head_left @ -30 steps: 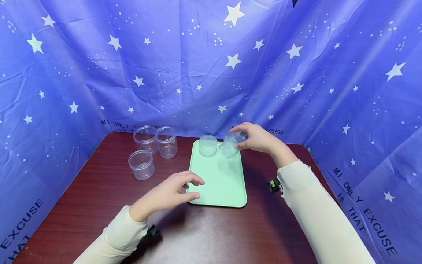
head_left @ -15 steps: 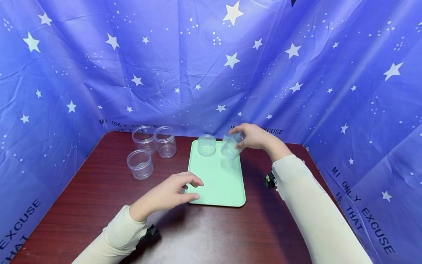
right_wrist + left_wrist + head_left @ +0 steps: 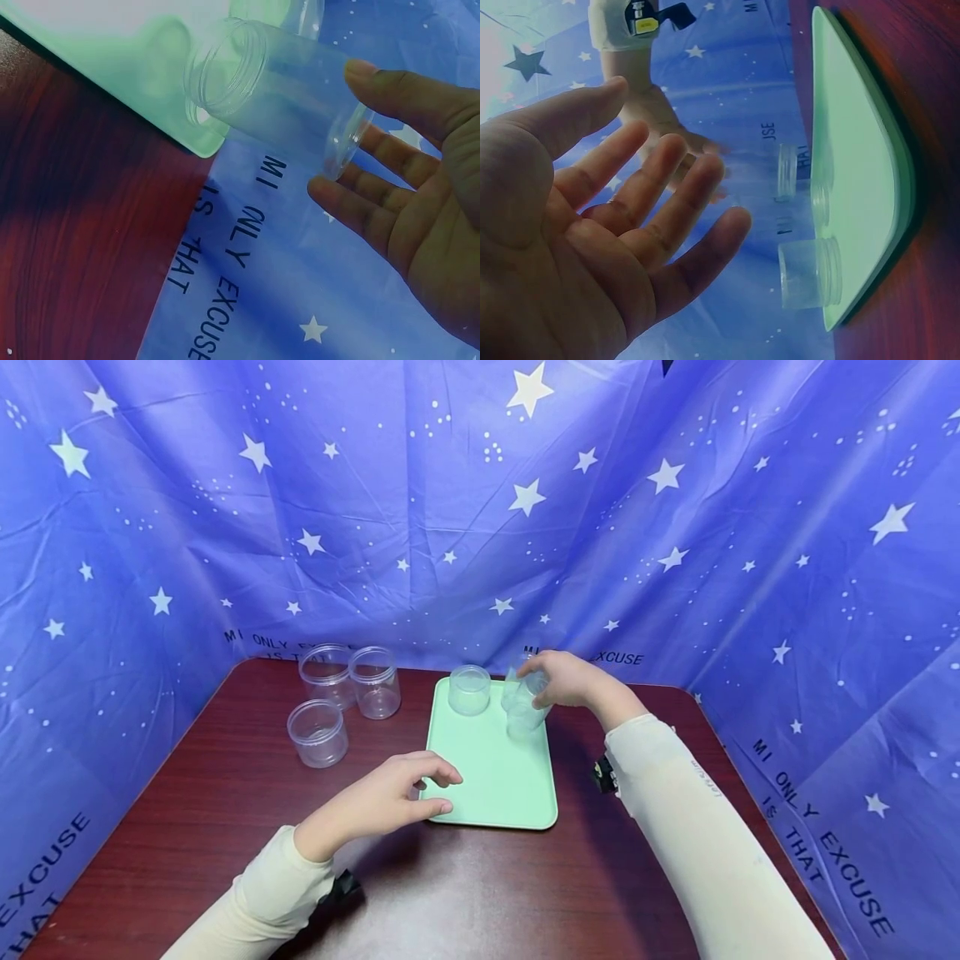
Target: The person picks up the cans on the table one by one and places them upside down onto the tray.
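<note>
My right hand (image 3: 573,681) grips a clear plastic jar (image 3: 300,97) near its base, over the tray's far right part. Its threaded rim faces down toward the pale green tray (image 3: 495,777); whether it touches the tray I cannot tell. Behind it stands another clear jar (image 3: 511,687), partly hidden by the held one and the fingers. A short clear jar (image 3: 469,691) rests on the tray's far left corner. My left hand (image 3: 386,802) hovers by the tray's near left edge, fingers loosely bent, holding nothing; its palm shows in the left wrist view.
Left of the tray, on the dark red wooden table (image 3: 225,810), stand a wide clear jar (image 3: 327,681), a tall one (image 3: 377,689) and a short one (image 3: 318,739). A blue star-printed curtain (image 3: 420,527) encloses the table's back and sides.
The right hand has brought its jar nearer to me along the tray's right side, exposing more of the jar behind. My left hand has stayed nearly still.
</note>
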Tool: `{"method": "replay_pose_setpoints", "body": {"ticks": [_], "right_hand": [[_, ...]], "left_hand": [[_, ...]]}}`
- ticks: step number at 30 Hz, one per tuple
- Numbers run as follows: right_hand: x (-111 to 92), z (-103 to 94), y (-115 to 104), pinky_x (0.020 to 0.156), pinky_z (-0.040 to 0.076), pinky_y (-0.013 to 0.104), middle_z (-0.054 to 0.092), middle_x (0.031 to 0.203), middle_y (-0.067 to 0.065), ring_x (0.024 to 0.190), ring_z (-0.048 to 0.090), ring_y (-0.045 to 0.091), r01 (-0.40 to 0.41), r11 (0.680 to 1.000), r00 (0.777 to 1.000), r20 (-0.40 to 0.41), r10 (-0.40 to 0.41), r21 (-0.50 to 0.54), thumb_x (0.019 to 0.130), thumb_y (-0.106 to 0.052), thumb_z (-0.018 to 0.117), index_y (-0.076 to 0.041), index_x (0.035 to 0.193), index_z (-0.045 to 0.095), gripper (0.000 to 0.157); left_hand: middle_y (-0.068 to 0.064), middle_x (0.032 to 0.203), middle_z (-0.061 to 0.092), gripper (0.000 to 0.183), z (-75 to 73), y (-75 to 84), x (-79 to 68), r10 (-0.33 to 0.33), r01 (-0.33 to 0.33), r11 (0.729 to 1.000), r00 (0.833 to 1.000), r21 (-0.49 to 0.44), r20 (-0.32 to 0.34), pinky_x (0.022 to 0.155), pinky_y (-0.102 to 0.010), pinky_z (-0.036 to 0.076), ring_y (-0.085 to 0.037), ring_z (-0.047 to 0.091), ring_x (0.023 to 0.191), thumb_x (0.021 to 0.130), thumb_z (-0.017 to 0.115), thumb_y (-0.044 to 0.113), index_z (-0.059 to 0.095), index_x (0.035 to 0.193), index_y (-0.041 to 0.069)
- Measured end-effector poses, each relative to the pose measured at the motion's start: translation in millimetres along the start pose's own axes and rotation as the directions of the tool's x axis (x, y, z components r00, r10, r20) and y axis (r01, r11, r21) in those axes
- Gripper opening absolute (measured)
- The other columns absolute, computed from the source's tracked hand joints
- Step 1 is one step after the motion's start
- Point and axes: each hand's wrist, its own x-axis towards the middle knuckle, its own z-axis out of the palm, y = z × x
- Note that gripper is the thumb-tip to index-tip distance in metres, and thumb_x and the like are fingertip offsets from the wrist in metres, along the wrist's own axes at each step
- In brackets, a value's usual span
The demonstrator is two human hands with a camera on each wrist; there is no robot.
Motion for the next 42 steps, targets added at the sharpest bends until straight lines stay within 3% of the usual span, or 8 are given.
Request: {"method": "replay_pose_setpoints", "body": {"ticks": [18,23,27,34,42], "right_hand": [[7.0,12.0,-10.0,0.12,0.033,0.056,0.046,0.157,0.016,0.15,0.034,0.039,0.011,0.996,0.999,0.042,-0.007,-0.092,0.081,-0.005,0.081,-0.011,0.138,0.064,0.06],[6.6,14.8,-10.4,0.122,0.031,0.056,0.042,0.159,0.017,0.153,0.027,0.039,0.009,0.996,0.998,0.064,-0.004,-0.09,0.082,-0.004,0.08,-0.011,0.139,0.063,0.059],[7.4,18.7,-9.7,0.121,0.032,0.056,0.041,0.159,0.019,0.152,0.029,0.041,0.021,0.995,0.997,0.071,-0.014,-0.099,0.082,-0.003,0.079,-0.011,0.138,0.064,0.058],[9.1,24.0,-10.7,0.109,0.045,0.049,0.044,0.157,0.018,0.148,0.037,0.039,0.016,0.99,0.997,0.08,-0.005,-0.137,0.081,-0.003,0.078,-0.015,0.136,0.066,0.057],[9.3,26.5,-13.3,0.107,0.047,0.047,0.043,0.158,0.017,0.147,0.039,0.037,-0.002,0.987,0.996,0.089,0.016,-0.158,0.081,-0.001,0.077,-0.015,0.137,0.065,0.059]], "left_hand": [[0.008,0.113,0.068,0.028,-1.0,0.0,-0.4,0.003,-0.003,1.0,1.0,0.018,0.006,0.072,-0.031,0.057,-0.006,0.061,0.102,0.094,0.075,0.026,0.069,0.121,0.02],[0.008,0.112,0.068,0.028,-0.3,-0.1,-0.2,0.013,-0.013,1.0,1.0,0.016,0.012,0.07,-0.025,0.055,-0.005,0.06,0.1,0.095,0.074,0.026,0.069,0.121,0.018],[0.008,0.112,0.068,0.028,-0.5,1.5,-0.6,0.006,-0.007,1.0,1.0,0.012,0.016,0.071,-0.023,0.054,-0.005,0.061,0.101,0.095,0.074,0.024,0.069,0.121,0.015],[0.008,0.113,0.069,0.028,-0.9,1.2,-0.6,0.006,-0.006,1.0,1.0,0.017,0.02,0.071,-0.023,0.054,-0.005,0.061,0.101,0.095,0.074,0.024,0.069,0.121,0.015],[0.007,0.112,0.069,0.029,-2.4,2.3,-0.2,0.004,-0.004,0.999,1.0,0.032,0.026,0.072,-0.029,0.057,-0.005,0.061,0.1,0.094,0.075,0.022,0.07,0.121,0.013]]}}
